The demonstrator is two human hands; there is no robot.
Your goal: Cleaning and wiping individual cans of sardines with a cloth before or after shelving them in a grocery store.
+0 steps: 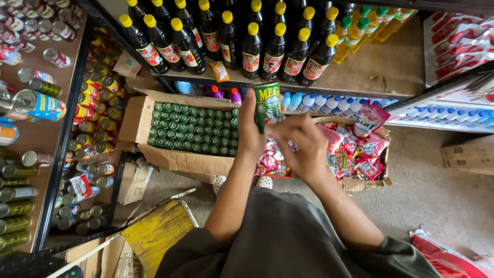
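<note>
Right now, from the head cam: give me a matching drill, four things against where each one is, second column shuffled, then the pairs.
Things:
1. green can
2. dark bottles with yellow caps
3. pink sachets
4. yellow board

Places:
A. in the open carton on the right of the floor
B. low on the floor, left of the person's lap
C. held up in the left hand, right hand beside it
D. standing in rows on the shelf above

Pairs: 1-C, 2-D, 3-A, 4-B

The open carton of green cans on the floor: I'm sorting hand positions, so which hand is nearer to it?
Left. The left hand, gripping a green can, is over the edge of the carton of green cans. The right hand is farther away, above the box of pink sachets.
</note>
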